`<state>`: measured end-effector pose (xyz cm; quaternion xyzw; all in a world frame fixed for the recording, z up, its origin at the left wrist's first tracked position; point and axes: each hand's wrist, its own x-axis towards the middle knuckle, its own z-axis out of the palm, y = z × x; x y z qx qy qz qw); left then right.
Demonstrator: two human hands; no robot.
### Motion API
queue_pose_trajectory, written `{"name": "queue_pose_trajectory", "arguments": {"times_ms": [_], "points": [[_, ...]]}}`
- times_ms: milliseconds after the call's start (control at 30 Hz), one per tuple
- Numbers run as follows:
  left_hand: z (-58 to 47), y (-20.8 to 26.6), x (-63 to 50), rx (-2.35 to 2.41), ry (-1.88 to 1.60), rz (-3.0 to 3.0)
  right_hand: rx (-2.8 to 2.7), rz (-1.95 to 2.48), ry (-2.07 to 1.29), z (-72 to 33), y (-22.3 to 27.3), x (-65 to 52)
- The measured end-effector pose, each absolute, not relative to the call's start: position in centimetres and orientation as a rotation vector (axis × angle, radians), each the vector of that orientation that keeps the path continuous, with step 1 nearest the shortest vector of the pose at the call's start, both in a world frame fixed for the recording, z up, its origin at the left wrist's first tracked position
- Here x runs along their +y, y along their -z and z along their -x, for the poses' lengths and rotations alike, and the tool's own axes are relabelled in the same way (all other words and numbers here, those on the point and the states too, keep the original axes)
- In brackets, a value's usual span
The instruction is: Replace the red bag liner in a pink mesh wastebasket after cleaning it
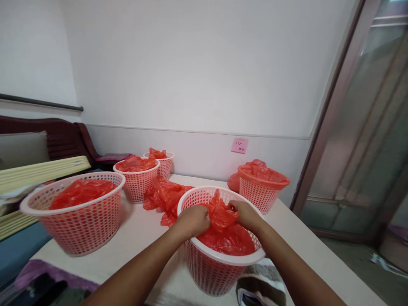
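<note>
A pink plastic basket [212, 274] with a perforated wall stands close in front of me on the table. Inside it lies a red plastic bag [229, 240], its upper part bunched up between my hands. My left hand [194, 220] is closed on the bag's left side, over the basket's rim. On the right, my right hand [245, 213] pinches the bag's other side with curled fingers. Both forearms reach over the near part of the table. Beside the basket, to the left, loose red plastic bags [164, 195] lie crumpled on the tabletop.
Pink baskets holding red bags stand at left [86, 229], behind it [138, 182] and farther back [165, 163]. A basket [258, 193] with a bag over its rim stands right. A striped cloth [267, 282] lies near the front. A glass door [353, 148] is at right.
</note>
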<state>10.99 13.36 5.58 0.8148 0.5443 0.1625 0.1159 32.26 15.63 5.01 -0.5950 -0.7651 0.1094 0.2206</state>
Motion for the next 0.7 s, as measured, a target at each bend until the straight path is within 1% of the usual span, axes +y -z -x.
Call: {"name": "queue_pose_trajectory", "arguments": {"times_ms": [367, 567, 700], "points": [[-10.8, -5.8, 12.9, 1.609, -0.525, -2.349, -1.733, 1.567, -0.076, -32.7, -5.8, 15.4], [-10.8, -5.4, 13.3, 1.616, -0.599, -2.326, -1.443, 1.419, 0.077, -33.7, -6.7, 14.1], [-10.4, -5.2, 13.5, 1.598, -0.671, -2.294, -1.449, 1.363, 0.116, -34.6, -6.0, 12.0]]}}
